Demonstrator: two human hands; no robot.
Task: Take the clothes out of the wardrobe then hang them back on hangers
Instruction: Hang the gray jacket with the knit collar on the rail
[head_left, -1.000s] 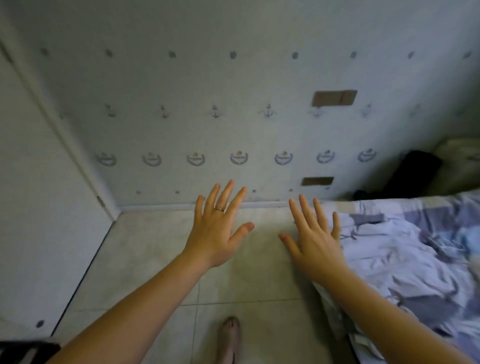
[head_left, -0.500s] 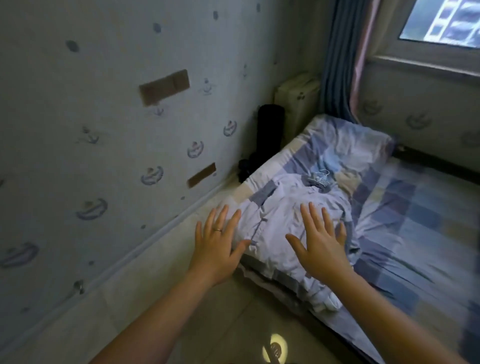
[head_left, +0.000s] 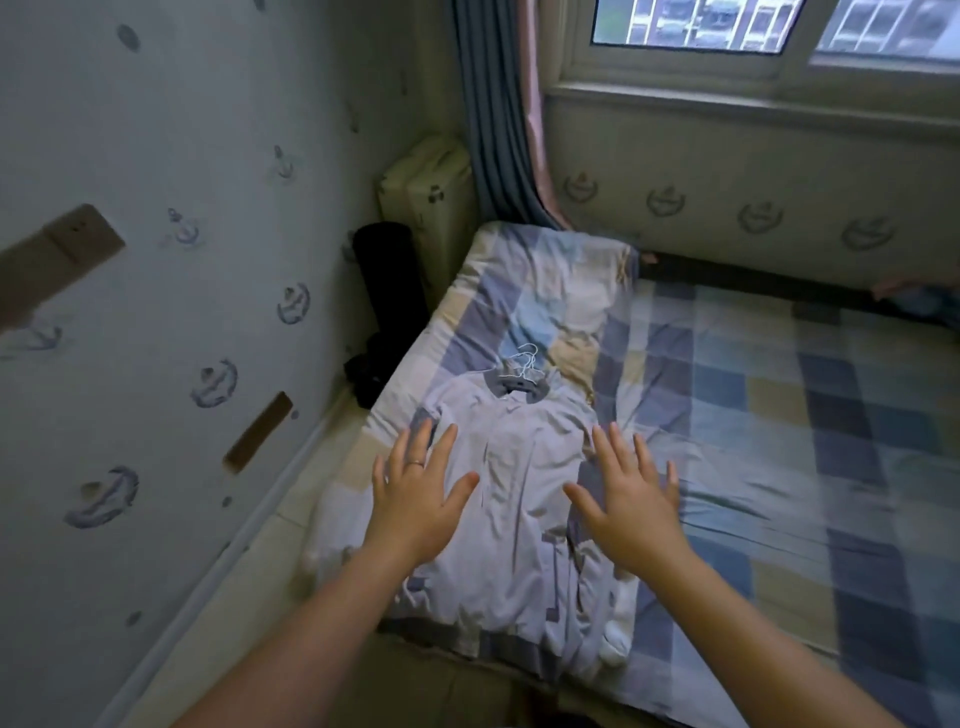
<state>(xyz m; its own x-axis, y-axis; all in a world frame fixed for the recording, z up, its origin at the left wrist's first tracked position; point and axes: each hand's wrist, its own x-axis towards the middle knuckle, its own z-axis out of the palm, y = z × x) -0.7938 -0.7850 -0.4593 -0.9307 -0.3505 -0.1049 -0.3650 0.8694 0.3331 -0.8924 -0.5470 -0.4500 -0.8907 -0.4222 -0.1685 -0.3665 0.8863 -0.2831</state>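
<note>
No words, numbers or brand names can be read anywhere. The wallpaper (head_left: 156, 130) at left carries only blurred anchor and ring emblems (head_left: 214, 382).

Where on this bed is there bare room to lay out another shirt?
The widest free patch is the checked sheet right of the pale garments, running toward the window wall. A narrow floor strip borders the bed's left edge. Crowded: the bed's left side, with garments, hangers, left hand and right hand.
</note>
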